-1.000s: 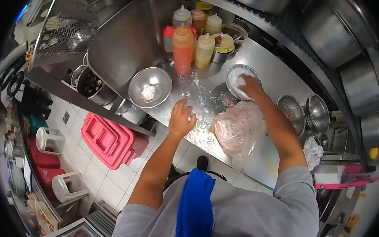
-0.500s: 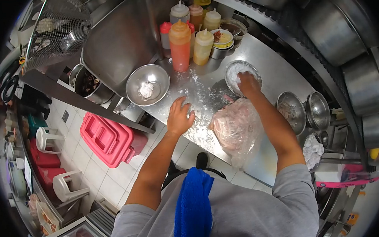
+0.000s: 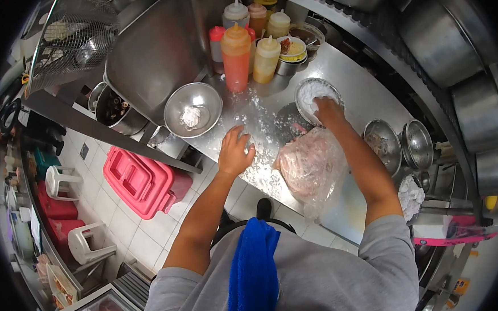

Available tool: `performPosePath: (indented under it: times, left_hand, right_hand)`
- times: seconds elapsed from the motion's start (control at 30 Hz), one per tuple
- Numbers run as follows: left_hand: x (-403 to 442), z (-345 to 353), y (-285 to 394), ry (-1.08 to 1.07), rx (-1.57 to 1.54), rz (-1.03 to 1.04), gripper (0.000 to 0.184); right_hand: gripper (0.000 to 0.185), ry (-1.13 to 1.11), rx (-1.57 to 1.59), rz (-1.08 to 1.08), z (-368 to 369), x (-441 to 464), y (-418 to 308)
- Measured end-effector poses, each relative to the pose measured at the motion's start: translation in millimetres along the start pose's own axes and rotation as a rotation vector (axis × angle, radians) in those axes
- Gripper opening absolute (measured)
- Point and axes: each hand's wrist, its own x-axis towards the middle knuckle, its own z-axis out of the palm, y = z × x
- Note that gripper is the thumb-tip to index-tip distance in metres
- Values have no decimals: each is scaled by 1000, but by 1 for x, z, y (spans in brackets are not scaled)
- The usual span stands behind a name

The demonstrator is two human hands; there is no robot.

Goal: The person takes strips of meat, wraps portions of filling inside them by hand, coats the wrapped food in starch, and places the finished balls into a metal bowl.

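My left hand (image 3: 236, 151) is over the flour-dusted front edge of the steel counter (image 3: 269, 111), its fingers apart and nothing in them. A metal bowl (image 3: 194, 110) with a small white floury lump (image 3: 191, 117) stands beyond it to the left. My right hand (image 3: 328, 109) reaches into a bowl of white powder (image 3: 312, 90); its fingertips are down in the powder, and what they hold, if anything, is hidden. Just below that bowl, a clear plastic bag of pale pink raw meat (image 3: 309, 166) lies near the counter's front edge, beside my right forearm.
Squeeze bottles (image 3: 236, 59) and small containers (image 3: 292, 49) stand at the back. More metal bowls (image 3: 382, 147) are at the right, beside a crumpled white cloth or bag (image 3: 411, 197). A pink lidded bin (image 3: 139, 182) is on the floor at the left. Large pots line the right shelf.
The view has shifted slightly. My right hand has moved a little within the powder bowl, its fingers now lower and more bunched. My left hand has hardly moved.
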Motion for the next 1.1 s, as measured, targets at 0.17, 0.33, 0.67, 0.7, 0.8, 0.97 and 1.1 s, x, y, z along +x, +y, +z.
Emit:
performPosePath:
  times: [0.17, 0.33, 0.67, 0.7, 0.8, 0.97, 1.1]
  left_hand:
    - [-1, 0, -2, 26, -1, 23, 29]
    - [-10, 13, -17, 30, -45, 27, 34]
    - [-10, 0, -7, 38, -12, 5, 32]
    - [-11, 0, -5, 23, -27, -7, 31]
    - [-12, -1, -5, 16, -29, -12, 30]
    - [-14, 2, -6, 32, -12, -4, 32]
    - [-12, 0, -6, 23, -18, -7, 32]
  right_hand:
    - [56, 86, -93, 95, -22, -8, -18]
    - [61, 75, -88, -191, 21, 10, 22]
    - [56, 77, 298, -51, -7, 18, 20]
    - [58, 54, 240, -136, -4, 17, 24]
    - [61, 20, 166, -279, 5, 17, 31]
    - [60, -4, 112, -307, 13, 32, 39]
    - [62, -71, 54, 91, -36, 1, -11]
